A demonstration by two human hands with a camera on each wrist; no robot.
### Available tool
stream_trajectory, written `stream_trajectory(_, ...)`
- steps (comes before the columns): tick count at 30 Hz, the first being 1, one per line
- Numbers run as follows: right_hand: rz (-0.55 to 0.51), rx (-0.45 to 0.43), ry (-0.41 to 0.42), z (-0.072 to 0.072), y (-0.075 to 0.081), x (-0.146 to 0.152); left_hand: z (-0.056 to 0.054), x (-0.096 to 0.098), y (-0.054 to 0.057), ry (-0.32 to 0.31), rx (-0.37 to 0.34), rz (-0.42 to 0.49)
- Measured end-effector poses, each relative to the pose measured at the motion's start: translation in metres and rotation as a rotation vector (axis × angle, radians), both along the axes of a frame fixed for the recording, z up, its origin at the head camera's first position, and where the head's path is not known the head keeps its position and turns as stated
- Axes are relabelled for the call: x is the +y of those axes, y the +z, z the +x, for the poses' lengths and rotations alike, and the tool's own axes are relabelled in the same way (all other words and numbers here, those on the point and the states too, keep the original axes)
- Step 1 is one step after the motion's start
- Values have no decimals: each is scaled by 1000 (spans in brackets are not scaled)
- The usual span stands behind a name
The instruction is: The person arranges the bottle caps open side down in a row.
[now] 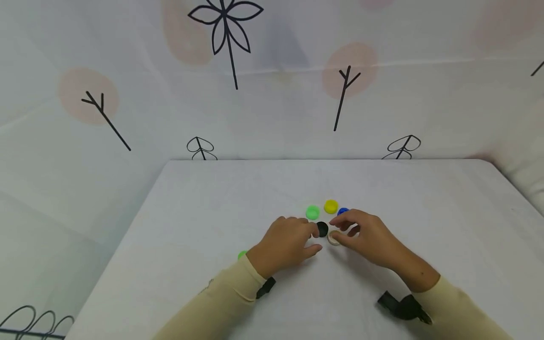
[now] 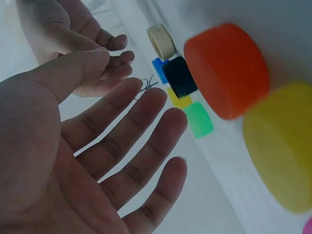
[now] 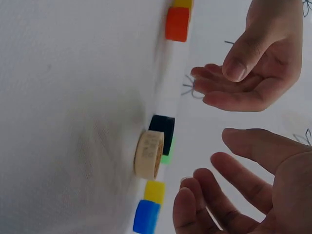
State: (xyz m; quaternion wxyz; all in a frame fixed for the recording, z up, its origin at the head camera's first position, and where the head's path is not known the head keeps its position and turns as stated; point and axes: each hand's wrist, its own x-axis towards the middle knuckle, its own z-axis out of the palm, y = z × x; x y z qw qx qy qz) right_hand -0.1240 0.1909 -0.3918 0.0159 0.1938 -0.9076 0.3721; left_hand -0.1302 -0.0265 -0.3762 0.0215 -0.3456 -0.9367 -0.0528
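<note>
Above the white table, my left hand hovers with loosely bent fingers, nearest a black disc. In the left wrist view its fingers are spread and hold nothing. Facing it, my right hand hangs over a beige ring, like a tape roll. The right wrist view shows this hand's relaxed fingers apart from the ring. Behind these two pieces lie a light green disc, a yellow disc and a blue disc, the last partly hidden by the right hand.
Beside the left hand, an orange disc, a larger-looking yellow disc and a pink edge show in the left wrist view. Another green piece peeks out by the left wrist. Patterned white cloth hangs behind the table.
</note>
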Motion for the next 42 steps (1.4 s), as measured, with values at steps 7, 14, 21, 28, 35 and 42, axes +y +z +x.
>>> stream_trajectory(7,62,-54,11,-6,-2,7,-2,15,-4,34,-5,-49)
stream_trajectory(14,124,-162,20,-10,-7,10,0,21,-8,57,-19,-69)
stream_trajectory(21,130,-212,45,-10,-11,9,1,23,-12,63,-18,-97)
stream_trajectory(28,98,-196,91,-9,-15,8,2,24,-16,64,-7,-124)
stream_trajectory(35,82,-207,132,-7,-16,5,2,23,-17,46,23,-118)
stream_trajectory(42,98,-210,128,-6,-16,2,3,24,-19,43,34,-138)
